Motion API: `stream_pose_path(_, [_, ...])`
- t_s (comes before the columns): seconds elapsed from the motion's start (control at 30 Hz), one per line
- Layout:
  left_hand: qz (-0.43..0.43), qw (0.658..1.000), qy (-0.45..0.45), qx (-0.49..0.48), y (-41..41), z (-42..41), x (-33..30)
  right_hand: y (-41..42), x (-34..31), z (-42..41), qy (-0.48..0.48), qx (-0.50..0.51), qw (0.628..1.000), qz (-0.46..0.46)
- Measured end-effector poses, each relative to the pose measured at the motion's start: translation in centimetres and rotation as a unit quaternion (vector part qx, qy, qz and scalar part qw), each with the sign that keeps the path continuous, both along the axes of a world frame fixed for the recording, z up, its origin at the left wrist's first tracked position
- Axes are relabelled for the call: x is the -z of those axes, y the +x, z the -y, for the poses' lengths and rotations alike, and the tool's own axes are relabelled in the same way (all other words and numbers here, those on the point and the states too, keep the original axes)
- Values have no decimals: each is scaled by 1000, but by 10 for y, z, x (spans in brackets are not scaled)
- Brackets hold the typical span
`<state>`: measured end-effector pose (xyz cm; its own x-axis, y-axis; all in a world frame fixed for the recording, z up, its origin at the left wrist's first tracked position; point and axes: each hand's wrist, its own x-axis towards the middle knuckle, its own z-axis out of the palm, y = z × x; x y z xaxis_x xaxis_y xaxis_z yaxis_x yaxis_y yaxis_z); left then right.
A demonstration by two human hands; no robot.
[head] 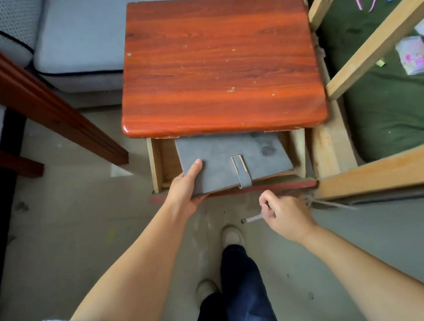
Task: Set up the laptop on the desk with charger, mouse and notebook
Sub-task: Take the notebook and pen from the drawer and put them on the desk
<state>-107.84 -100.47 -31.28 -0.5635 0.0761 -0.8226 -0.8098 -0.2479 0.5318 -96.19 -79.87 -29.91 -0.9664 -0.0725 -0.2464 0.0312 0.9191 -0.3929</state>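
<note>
A grey notebook with a strap clasp and a metal loop lies tilted in the open drawer of a red-brown wooden cabinet. My left hand grips the notebook's near left corner, thumb on the cover and fingers under it. My right hand hovers below the drawer front and pinches a thin white pen in curled fingers. The notebook's far edge is hidden under the cabinet top. No laptop, charger or mouse is in view.
A grey sofa stands behind the cabinet at the left. A red wooden desk frame slants across the left side. A pale wooden bed frame with a green mattress fills the right. My feet stand on the grey floor below.
</note>
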Motion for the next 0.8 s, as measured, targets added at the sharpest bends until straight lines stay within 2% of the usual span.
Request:
stream_pose_path(0.07, [1, 1000, 7, -2, 20, 18, -10, 10, 4, 5, -13, 48, 997, 64])
stream_pose_path(0.13, [3, 1000, 16, 4, 40, 40, -22, 13, 5, 11, -65, 150, 981, 101])
stream_pose_path(0.23, [13, 1000, 24, 8, 73, 80, -36, 16, 4, 28, -199, 296, 923, 148])
stream_pose_path(0.33, [33, 999, 35, -20, 104, 123, -36, 20, 8, 50, -242, 288, 917, 135])
stream_pose_path(0.37, [45, 998, 37, -31, 113, 136, -36, 21, 10, 56, -273, 308, 904, 117])
stream_pose_path(0.4, [57, 997, 37, -42, 122, 149, -35, 21, 13, 61, -323, 356, 871, 104])
stream_pose_path(0.43, [71, 995, 37, -52, 130, 162, -34, 20, 16, 65, -380, 423, 817, 99])
stream_pose_path(0.5, [98, 993, 32, -51, 143, 187, -33, 15, 19, 65, -466, 549, 685, 110])
stream_pose_path(0.6, [110, 994, 7, 26, 146, 217, -40, 4, 25, 62, -585, 617, 504, 153])
stream_pose_path(0.67, [86, 988, 1, 129, 135, 224, -48, -8, 24, 62, -636, 617, 437, 156])
stream_pose_path(0.8, [60, 931, -35, 359, 96, 198, -49, -33, 13, 63, -663, 640, 366, 130])
